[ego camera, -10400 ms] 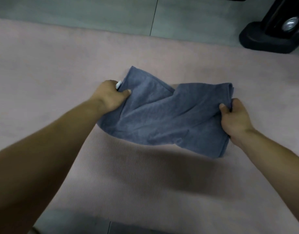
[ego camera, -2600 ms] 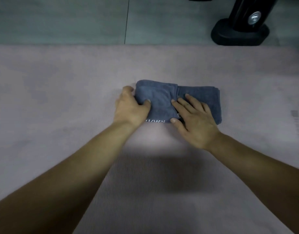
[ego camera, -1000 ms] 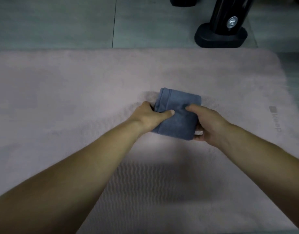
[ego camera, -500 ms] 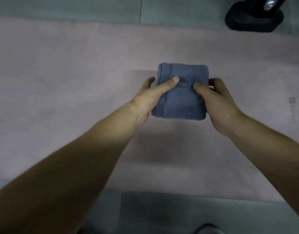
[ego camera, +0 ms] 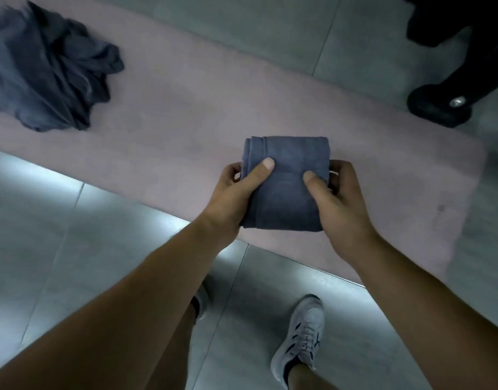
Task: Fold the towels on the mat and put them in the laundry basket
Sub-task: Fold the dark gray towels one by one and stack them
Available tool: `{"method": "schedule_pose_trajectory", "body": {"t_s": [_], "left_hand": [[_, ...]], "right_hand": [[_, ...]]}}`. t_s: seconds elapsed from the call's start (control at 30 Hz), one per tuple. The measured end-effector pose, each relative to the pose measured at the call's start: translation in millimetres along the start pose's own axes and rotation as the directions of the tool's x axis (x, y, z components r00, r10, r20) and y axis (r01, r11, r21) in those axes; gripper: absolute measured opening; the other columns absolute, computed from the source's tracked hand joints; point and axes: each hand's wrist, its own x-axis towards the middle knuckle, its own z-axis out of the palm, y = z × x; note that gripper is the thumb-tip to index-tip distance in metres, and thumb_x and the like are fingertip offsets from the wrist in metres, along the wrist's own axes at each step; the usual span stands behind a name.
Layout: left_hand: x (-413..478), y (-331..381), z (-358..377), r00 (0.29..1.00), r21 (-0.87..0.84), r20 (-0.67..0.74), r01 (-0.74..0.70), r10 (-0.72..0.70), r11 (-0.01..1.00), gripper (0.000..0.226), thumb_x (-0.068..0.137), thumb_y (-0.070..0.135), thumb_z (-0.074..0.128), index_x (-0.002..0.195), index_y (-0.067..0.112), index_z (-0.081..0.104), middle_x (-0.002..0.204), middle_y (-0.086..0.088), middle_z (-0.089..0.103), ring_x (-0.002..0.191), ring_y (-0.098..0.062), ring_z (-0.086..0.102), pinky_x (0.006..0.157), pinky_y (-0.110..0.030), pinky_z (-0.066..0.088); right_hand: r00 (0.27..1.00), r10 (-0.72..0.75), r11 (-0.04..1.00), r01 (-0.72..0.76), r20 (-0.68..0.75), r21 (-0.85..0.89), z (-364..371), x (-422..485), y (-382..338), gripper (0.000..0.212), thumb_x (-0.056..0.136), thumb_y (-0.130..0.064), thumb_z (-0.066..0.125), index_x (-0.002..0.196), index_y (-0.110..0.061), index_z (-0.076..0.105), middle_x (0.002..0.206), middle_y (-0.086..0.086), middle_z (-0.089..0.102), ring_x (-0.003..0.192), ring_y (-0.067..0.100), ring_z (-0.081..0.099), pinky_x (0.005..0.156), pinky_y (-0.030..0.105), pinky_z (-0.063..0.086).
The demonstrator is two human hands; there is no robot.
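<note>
A pale pink mat (ego camera: 186, 114) runs slantwise across a floor (ego camera: 73, 235) of large grey tiles, which shine brightly along the mat's near edge. A black stand (ego camera: 436, 108) with a rounded foot sits on the tiles just past the mat's far right end. At the bottom of the view the person's 2 feet are on the tiles, the right shoe (ego camera: 301, 333) grey and laced, the left shoe (ego camera: 201, 301) mostly hidden behind the left forearm.

Half a second ago the mat filled the view level and no feet showed. Now the view has tipped down and turned, and a heap of unfolded towels (ego camera: 50, 71), dark blue-grey and crumpled, has come into sight on the mat's far left end. The grip is unchanged.

The folded towel (ego camera: 284, 187) is a compact blue-grey rectangle, several layers thick, with a stitched hem band along its left side and a faint crease across its middle. It is held up over the mat's near edge, between the 2 hands. The left hand (ego camera: 231, 198) grasps its left side and the right hand (ego camera: 340, 204) its right side, each thumb pressed on top and the fingers (ego camera: 340, 170) curled beneath.
</note>
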Motion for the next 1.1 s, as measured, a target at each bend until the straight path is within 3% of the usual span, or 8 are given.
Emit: {"method": "schedule_pose_trajectory", "body": {"t_s": [0.1, 0.2, 0.33, 0.47, 0.6, 0.73, 0.87, 1.1], "left_hand": [[-51.7, 39.0, -22.8, 0.987, -0.01, -0.14, -0.081, 0.078, 0.997, 0.059, 0.078, 0.046, 0.082, 0.122, 0.018, 0.055, 0.116, 0.0, 0.071, 0.095, -0.015, 0.074, 0.076, -0.038, 0.062], [-92.1, 74.5, -56.7, 0.967, -0.024, -0.22, -0.135, 0.126, 0.991, 0.05, 0.083, 0.045, 0.075, 0.119, 0.014, 0.057, 0.109, -0.002, 0.072, 0.087, -0.011, 0.074, 0.067, -0.025, 0.058], [-137.1, 121.6, -119.5, 0.952, -0.068, -0.265, -0.178, 0.155, 0.982, 0.043, 0.086, 0.043, 0.073, 0.117, 0.016, 0.06, 0.106, -0.003, 0.073, 0.084, -0.011, 0.074, 0.063, -0.021, 0.056], [-169.1, 169.3, -199.6, 0.93, -0.135, -0.321, -0.231, 0.178, 0.964, 0.038, 0.087, 0.043, 0.072, 0.115, 0.02, 0.062, 0.104, 0.002, 0.074, 0.086, -0.009, 0.073, 0.066, -0.021, 0.057], [-187.0, 214.5, -291.6, 0.893, -0.164, -0.404, -0.287, 0.201, 0.944, 0.037, 0.088, 0.046, 0.071, 0.115, 0.022, 0.062, 0.105, 0.006, 0.074, 0.092, -0.008, 0.072, 0.076, -0.024, 0.058], [-197.2, 254.4, -375.5, 0.858, -0.142, -0.459, -0.326, 0.229, 0.935, 0.038, 0.09, 0.046, 0.069, 0.117, 0.02, 0.061, 0.106, 0.006, 0.073, 0.089, -0.004, 0.072, 0.073, -0.02, 0.057], [-196.6, 291.1, -448.5, 0.829, -0.105, -0.503, -0.339, 0.244, 0.935, 0.035, 0.092, 0.042, 0.069, 0.115, 0.017, 0.06, 0.101, 0.007, 0.072, 0.08, 0.001, 0.071, 0.064, -0.014, 0.054], [-163.7, 368.4, -585.0, 0.829, 0.02, -0.492, -0.296, 0.267, 0.955, 0.038, 0.088, 0.048, 0.071, 0.114, 0.023, 0.06, 0.105, 0.009, 0.072, 0.088, -0.002, 0.071, 0.08, -0.025, 0.058]], "right_hand": [[0.995, -0.067, 0.992, 0.074, 0.077, -0.101, 28.6, -31.0, -50.7, 0.025, 0.095, -0.031, 0.064, 0.114, -0.028, 0.048, 0.108, -0.014, 0.062, 0.09, -0.008, 0.063, 0.065, 0.01, 0.05], [0.979, -0.112, 0.972, 0.143, 0.168, -0.188, 65.7, -58.4, -94.3, 0.026, 0.095, -0.028, 0.063, 0.115, -0.027, 0.047, 0.106, -0.018, 0.061, 0.085, -0.014, 0.061, 0.061, 0.005, 0.046], [0.938, -0.136, 0.942, 0.222, 0.319, -0.251, 131.6, -84.1, -149.1, 0.033, 0.096, -0.025, 0.062, 0.121, -0.029, 0.042, 0.111, -0.02, 0.059, 0.09, -0.011, 0.062, 0.065, 0.009, 0.049], [0.875, -0.155, 0.925, 0.292, 0.46, -0.244, 219.5, -103.0, -195.4, 0.057, 0.096, -0.016, 0.06, 0.139, -0.039, 0.031, 0.123, -0.019, 0.057, 0.103, -0.006, 0.062, 0.076, 0.015, 0.052], [0.801, -0.171, 0.905, 0.358, 0.574, -0.231, 320.5, -119.0, -229.4, 0.075, 0.088, -0.029, 0.06, 0.151, -0.042, 0.021, 0.135, -0.014, 0.054, 0.119, 0.003, 0.059, 0.092, 0.028, 0.053], [0.745, -0.219, 0.883, 0.425, 0.629, -0.196, 414.4, -127.4, -254.6, 0.075, 0.092, -0.026, 0.059, 0.154, -0.039, 0.019, 0.144, -0.016, 0.049, 0.126, 0.003, 0.054, 0.098, 0.031, 0.05], [0.728, -0.24, 0.874, 0.45, 0.642, -0.184, 496.4, -128.8, -274.7, 0.075, 0.095, -0.017, 0.057, 0.157, -0.031, 0.016, 0.152, -0.013, 0.042, 0.133, 0.001, 0.047, 0.104, 0.03, 0.046], [0.771, -0.208, 0.886, 0.409, 0.602, -0.219, 643.8, -104.3, -300.2, 0.075, 0.099, -0.017, 0.057, 0.157, -0.037, 0.014, 0.149, -0.021, 0.043, 0.13, -0.007, 0.047, 0.102, 0.025, 0.047]]}}
